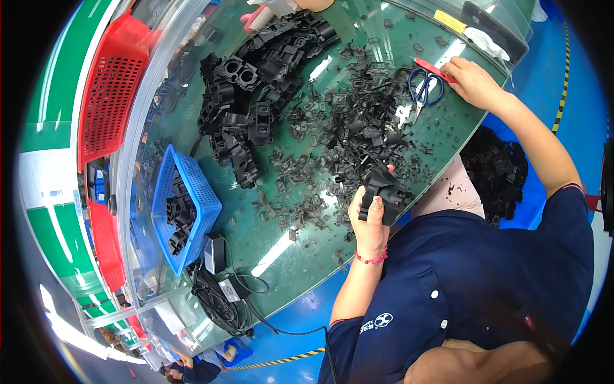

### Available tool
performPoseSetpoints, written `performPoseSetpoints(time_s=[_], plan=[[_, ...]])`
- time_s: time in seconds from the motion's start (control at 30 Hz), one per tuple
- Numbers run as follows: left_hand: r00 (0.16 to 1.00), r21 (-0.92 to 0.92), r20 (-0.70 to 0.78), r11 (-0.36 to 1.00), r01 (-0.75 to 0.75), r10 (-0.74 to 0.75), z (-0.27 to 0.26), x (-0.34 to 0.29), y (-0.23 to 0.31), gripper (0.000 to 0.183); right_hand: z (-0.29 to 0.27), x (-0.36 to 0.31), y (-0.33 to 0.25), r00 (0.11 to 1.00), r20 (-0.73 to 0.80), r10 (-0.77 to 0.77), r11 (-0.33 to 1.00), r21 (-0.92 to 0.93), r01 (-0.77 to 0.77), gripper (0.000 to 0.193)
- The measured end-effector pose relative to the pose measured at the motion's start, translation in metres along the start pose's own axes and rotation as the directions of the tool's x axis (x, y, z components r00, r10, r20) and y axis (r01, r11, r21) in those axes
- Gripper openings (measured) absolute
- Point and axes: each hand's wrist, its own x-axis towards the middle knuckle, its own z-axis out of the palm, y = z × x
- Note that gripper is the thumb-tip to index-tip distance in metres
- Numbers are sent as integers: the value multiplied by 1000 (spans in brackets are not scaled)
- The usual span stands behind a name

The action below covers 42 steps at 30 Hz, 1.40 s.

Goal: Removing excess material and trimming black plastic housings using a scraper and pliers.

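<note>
My left hand [371,221] is closed around a dark moulded plastic part [387,192] close to the table's near edge, the thumb pressed on its side. At the far right of the table, the fingers of my right hand [473,83] are closed on one end of a slim red tool [435,69]; its exact kind is unclear. Just beside that tool lie scissors with dark blue handles [425,86]. Between my hands and beyond them spreads a heap of small black plastic scraps [358,121]. Farther left, several larger black moulded parts [256,80] are piled in a curved row.
A blue basket [208,198] with black parts stands on the left of the green table [246,221]. Near it are a black adapter [215,253] and cables. Red baskets [112,89] sit beyond a clear partition. More black parts [495,169] fill a blue container by my lap.
</note>
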Motion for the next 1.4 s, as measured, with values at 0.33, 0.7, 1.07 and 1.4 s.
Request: performPoseSetpoints(time_s=[0.33,0.7,1.07,1.4], plan=[[992,-4,-96,997,78,-78,-4,-1,2,43,-8,26,-6,942,-48,-333,942,-64,330,21],[982,-111,-88,982,154,-164,-7,-6,9,44,-1,45,-22,814,111,-571,808,-102,580,23],[973,-118,-48,969,219,-226,-4,-5,13,42,-81,19,-112,682,93,-725,681,238,692,30],[966,-34,-129,975,220,-222,-3,-12,16,31,-82,15,-134,597,-79,-798,598,10,801,16]])
